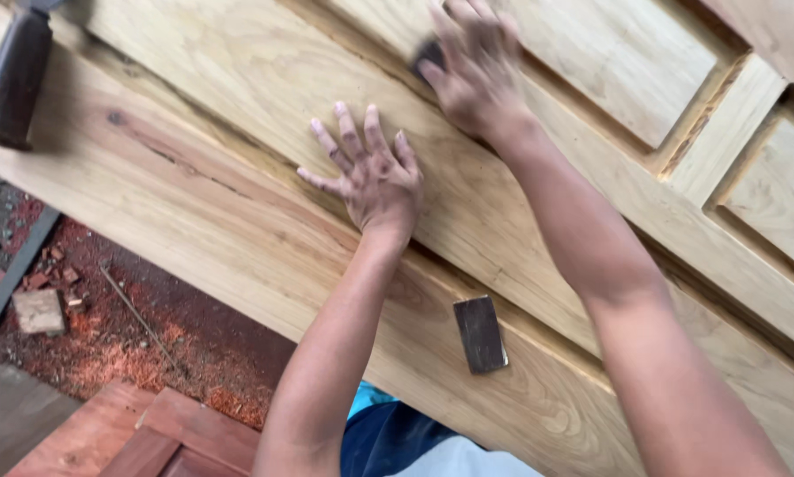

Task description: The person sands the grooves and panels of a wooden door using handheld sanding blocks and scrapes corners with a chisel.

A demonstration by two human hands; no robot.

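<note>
A pale wooden panelled door [238, 79] lies flat across the view. My left hand [370, 172] rests flat on its wide board with the fingers spread and nothing in it. My right hand [474, 66] is farther up, blurred, pressing a small dark sanding pad [427, 55] against the edge of a groove in the door. Most of the pad is hidden under the fingers. A second dark rectangular piece of sandpaper [481, 333] lies loose on the board near my forearms.
A dark tool handle [12, 79] lies on the door at the top left. Recessed panels [781, 190] fill the right side. Below the door's edge are red sawdust [132, 353], a small wood block [39, 311] and reddish boards [140, 437] on the floor.
</note>
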